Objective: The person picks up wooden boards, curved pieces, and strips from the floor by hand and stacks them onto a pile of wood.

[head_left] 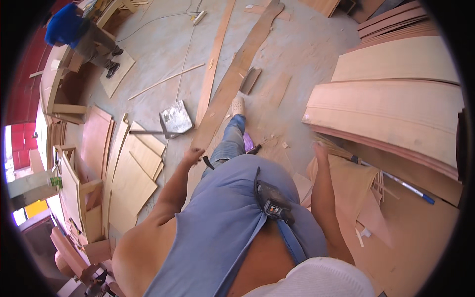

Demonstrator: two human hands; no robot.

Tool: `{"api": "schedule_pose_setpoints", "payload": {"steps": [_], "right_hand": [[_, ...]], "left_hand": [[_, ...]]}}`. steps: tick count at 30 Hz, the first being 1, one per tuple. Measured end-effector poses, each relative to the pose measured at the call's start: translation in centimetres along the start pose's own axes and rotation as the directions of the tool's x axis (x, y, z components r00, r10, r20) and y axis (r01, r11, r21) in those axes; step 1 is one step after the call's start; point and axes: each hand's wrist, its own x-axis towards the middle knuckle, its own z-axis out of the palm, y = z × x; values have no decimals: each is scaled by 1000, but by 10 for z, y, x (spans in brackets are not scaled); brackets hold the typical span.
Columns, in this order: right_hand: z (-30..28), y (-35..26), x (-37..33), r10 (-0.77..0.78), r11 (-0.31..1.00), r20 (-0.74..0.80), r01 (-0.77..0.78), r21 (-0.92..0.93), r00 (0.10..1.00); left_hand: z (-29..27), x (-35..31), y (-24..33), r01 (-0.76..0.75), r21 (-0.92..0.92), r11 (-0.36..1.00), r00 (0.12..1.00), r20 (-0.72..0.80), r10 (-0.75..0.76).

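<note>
My left hand hangs at my side with its fingers curled in, and nothing shows in it. A long brown wood strip lies on the floor beyond it. On the other side hangs my right hand, small and smeared, so its fingers are hard to read. It appears near the bristles of a broom, apart from the stacked boards; whether it touches the broom I cannot tell. One foot in a pale shoe is stretched forward. A black device is fixed to my blue shirt.
Plywood pieces lean at the left, near a whitish square plate with a dark bar. A thin stick and a brown offcut lie on the floor. Another person in blue stands at the far left by a bench.
</note>
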Motion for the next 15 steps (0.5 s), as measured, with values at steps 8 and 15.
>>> {"api": "schedule_pose_setpoints", "payload": {"steps": [8, 15], "right_hand": [[17, -46, 73, 69, 924, 237, 27, -382, 969], [76, -52, 142, -262, 561, 455, 518, -646, 851]], "left_hand": [[-82, 160, 44, 357, -282, 890, 933, 71, -352], [-182, 272, 389, -246, -238, 940, 963, -169, 209]]}}
